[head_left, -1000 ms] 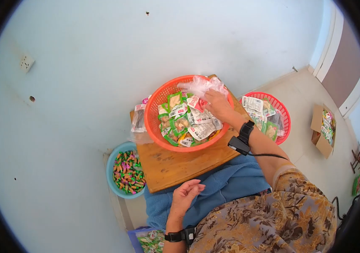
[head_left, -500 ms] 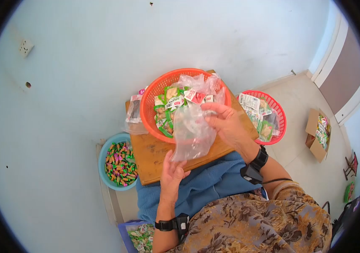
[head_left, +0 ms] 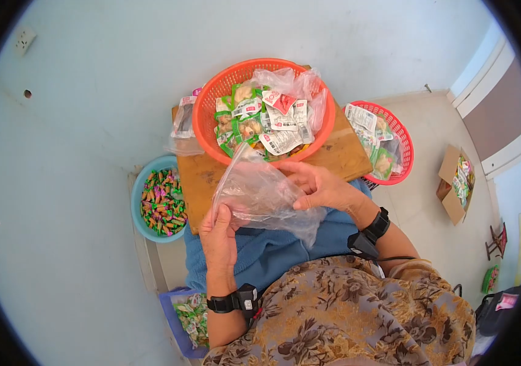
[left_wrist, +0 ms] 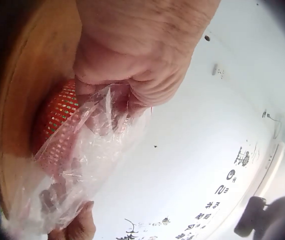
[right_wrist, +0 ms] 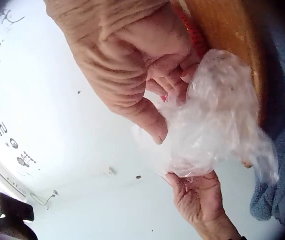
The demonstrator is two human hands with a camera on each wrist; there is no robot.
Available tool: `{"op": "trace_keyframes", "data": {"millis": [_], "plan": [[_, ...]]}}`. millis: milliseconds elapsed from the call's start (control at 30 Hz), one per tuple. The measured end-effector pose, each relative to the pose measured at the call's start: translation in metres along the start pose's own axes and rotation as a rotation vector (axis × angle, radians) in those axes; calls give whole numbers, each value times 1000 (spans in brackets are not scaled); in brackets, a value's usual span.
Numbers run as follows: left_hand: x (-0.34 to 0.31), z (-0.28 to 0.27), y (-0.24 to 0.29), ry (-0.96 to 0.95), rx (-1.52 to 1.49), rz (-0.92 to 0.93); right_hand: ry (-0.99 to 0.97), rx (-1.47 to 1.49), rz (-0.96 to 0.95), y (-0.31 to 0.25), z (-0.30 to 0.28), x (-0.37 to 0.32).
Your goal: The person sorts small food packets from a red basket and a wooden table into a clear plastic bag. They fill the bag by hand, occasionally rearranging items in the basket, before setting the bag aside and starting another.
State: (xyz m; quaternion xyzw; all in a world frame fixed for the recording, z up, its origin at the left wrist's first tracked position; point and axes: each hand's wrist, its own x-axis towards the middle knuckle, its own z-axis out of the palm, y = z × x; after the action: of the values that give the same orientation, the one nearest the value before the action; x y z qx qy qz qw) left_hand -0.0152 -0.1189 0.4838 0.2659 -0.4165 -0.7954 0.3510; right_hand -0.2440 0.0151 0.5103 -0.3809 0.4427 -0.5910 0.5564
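A clear plastic bag [head_left: 254,192] is spread between both hands, in front of the orange basket [head_left: 202,131]. My left hand [head_left: 217,241] pinches its left edge, thumb on the near side. At the bag's right side, my right hand [head_left: 327,189] holds the film with bent fingers and thumb, as the right wrist view also shows. The bag looks flat and see-through, its loose lower corner hanging over the blue cloth [head_left: 248,256]. Small green-and-white snack packets [head_left: 248,125] and printed white packets [head_left: 281,142] fill the basket, with more crumpled clear bags [head_left: 315,97] at its right rim.
The basket stands on a wooden table [head_left: 196,183] against the wall. A blue basin [head_left: 135,198] of wrapped sweets and a purple bin [head_left: 172,317] are at the left. To the right are a red basket [head_left: 410,146] of packets and a cardboard box [head_left: 449,198].
My right hand has brought a clear bag from the basket towards my body. My left hand has risen from beside the table and taken hold of its left edge.
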Motion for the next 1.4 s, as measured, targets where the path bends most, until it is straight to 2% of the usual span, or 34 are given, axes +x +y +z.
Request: {"op": "trace_keyframes", "data": {"millis": [67,100,167,200,267,300,367,400,433,467,533,600,633,700,733,800,933,1033,1100,1200,1300,1400], "plan": [[-3,4,4,24,-20,1,-52,68,136,21,-3,-3],[-3,5,3,46,-42,6,-53,69,142,29,-7,-5],[-2,3,-1,104,-127,24,-241,-255,348,43,-12,-8],[-1,6,-1,167,-205,41,-247,-245,356,55,-14,-10],[4,3,-3,242,-237,79,-139,-161,112,74,-7,-13],[6,0,-4,314,-266,119,-141,-162,115,76,-9,-17],[3,-16,-3,311,-231,98,168,176,178,52,3,-20],[1,-25,-2,304,-192,75,169,177,181,54,-1,-19],[-1,-37,-4,305,-191,67,194,328,99,58,-7,-19],[-1,-47,-7,272,-132,25,219,477,14,62,-15,-19],[-7,-55,-11,236,-70,-20,246,437,-43,65,-22,-17],[-14,-55,-8,70,-110,-90,403,437,-116,65,-20,-12],[-17,-50,-1,70,-109,-93,406,439,-115,61,-19,-13],[-25,-40,14,20,-234,-314,398,426,-77,54,-16,-16],[-26,-44,13,22,-233,-317,399,428,-75,56,-19,-16],[-26,-61,8,-108,-118,-330,270,235,-17,62,-28,-18],[-26,-68,-6,-144,83,-311,240,89,2,63,-25,-17],[-21,-56,-11,-94,211,-242,285,114,12,67,-21,-15],[-18,-54,-12,57,212,-158,367,204,94,60,-11,-16],[-15,-53,-6,145,152,-105,264,75,167,63,-12,-23],[-13,-61,-4,204,153,-70,280,73,253,74,-25,-29],[-14,-64,-1,260,163,-60,280,5,259,75,-28,-31]]}}
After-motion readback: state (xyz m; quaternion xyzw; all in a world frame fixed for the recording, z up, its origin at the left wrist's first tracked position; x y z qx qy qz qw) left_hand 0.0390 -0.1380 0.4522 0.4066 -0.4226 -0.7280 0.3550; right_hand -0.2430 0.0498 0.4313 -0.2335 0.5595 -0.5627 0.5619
